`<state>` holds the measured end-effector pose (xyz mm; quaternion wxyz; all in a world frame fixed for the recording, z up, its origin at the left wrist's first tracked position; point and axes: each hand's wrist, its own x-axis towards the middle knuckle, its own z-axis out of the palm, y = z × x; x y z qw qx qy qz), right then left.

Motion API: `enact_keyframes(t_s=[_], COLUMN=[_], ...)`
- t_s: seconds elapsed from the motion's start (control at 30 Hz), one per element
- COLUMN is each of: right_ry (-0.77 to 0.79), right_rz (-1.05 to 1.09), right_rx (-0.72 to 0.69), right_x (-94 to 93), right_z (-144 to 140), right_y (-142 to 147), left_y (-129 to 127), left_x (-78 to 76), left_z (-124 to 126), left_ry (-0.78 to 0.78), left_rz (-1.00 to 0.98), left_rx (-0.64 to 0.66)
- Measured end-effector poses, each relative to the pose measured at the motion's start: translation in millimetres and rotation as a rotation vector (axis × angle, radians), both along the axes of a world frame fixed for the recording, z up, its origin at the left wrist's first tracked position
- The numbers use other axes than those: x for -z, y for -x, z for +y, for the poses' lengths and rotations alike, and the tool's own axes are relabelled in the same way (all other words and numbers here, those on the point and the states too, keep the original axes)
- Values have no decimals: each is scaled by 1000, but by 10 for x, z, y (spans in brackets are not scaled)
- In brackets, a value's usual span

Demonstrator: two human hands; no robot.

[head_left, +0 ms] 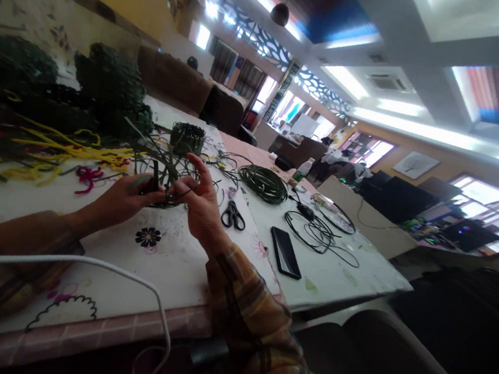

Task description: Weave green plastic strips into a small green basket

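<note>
Between my two hands is a tangle of dark green flat weaving strips (170, 168), partly woven, with loose ends sticking out upward. My left hand (128, 192) is closed on its left side, thumb and fingers pressed to the strips. On the right side my right hand (202, 202) pinches a strip, with the index finger raised and stretched out. A small round woven basket (188, 138) of the same green stands just behind the hands. Black-handled scissors (233, 216) lie to the right of my right hand.
A coil of green strip (262, 184), a black phone (286, 252) and a looped black cable (316, 234) lie on the right. Yellow strips (70, 147) and green woven pieces (108, 81) crowd the left. A white cable (129, 278) crosses the foreground. A bottle (304, 169) stands farther back.
</note>
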<state>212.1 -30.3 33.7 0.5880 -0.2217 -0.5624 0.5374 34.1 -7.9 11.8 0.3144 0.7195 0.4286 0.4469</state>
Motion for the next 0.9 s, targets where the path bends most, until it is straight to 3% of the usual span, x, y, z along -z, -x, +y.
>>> enact_keyframes(t_s=[0.17, 0.37, 0.5, 0.73, 0.9], right_ry=[-5, 14, 60, 41, 85], right_rz=[-36, 33, 30, 9, -24], right_rx=[27, -44, 9, 1, 79], right_x=[9, 7, 9, 34, 7], right_z=[5, 45, 64, 69, 51], right_y=[-13, -60, -47, -32, -47], left_y=[22, 26, -9, -6, -32], left_x=[-36, -6, 5, 21, 48], left_z=[-4, 9, -3, 13, -11], left_ry=[-17, -20, -18, -36, -59], left_rz=[50, 61, 47, 71, 69], left_rx=[-49, -43, 33, -7, 40])
